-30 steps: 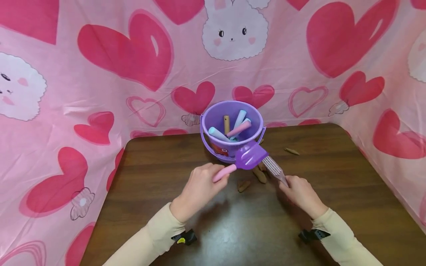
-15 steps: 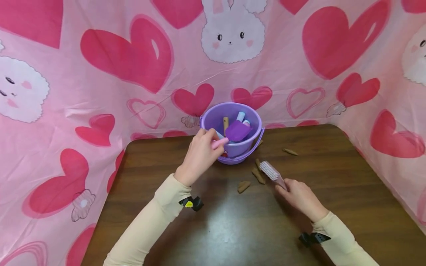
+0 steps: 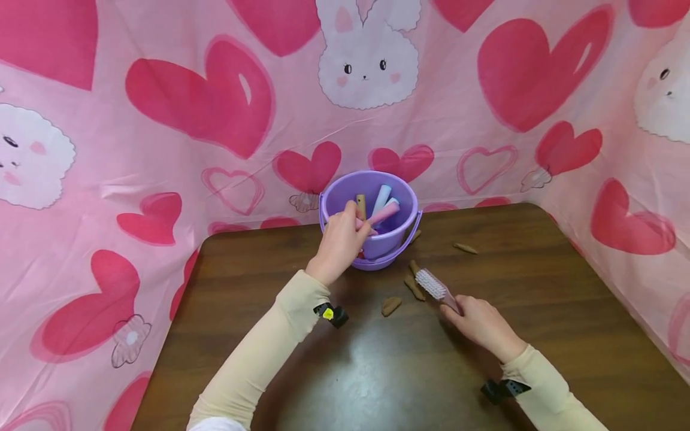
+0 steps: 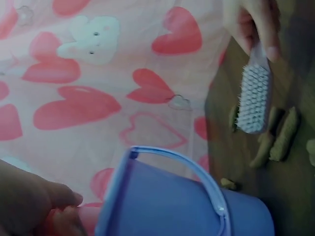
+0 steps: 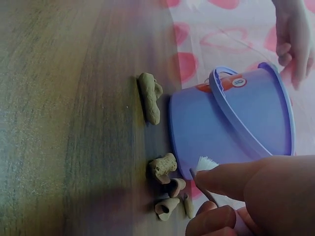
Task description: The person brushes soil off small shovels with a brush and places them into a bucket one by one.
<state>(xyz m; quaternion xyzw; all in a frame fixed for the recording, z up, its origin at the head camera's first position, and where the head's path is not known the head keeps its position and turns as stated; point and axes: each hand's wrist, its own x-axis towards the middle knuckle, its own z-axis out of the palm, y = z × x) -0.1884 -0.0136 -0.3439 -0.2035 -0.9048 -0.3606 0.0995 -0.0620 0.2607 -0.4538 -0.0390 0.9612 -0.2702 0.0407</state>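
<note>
My left hand [image 3: 341,244] is at the near-left rim of a purple toy bucket [image 3: 384,244]. Its fingers pinch the pink handle [image 4: 89,217] of a toy shovel, whose purple blade is mostly hidden inside the bucket. Other handles lean in the bucket: a pink handle [image 3: 386,212], a pale blue handle [image 3: 381,199] and a tan handle [image 3: 361,205]. To the right and nearer, my right hand [image 3: 485,323] grips a brush by its pinkish handle. The white bristles of the brush [image 3: 430,284] face up, just above brown clay-like pieces [image 3: 414,288].
Another brown piece [image 3: 391,306] lies nearer on the dark wooden table [image 3: 345,359], and a thin brown piece [image 3: 465,248] lies to the right of the bucket. A pink cloth [image 3: 232,120] with hearts and rabbits hangs close behind the bucket and along both sides.
My left hand has carried the toy shovel from in front of the bucket up over the rim and down into it. The right hand with the brush has shifted only slightly.
</note>
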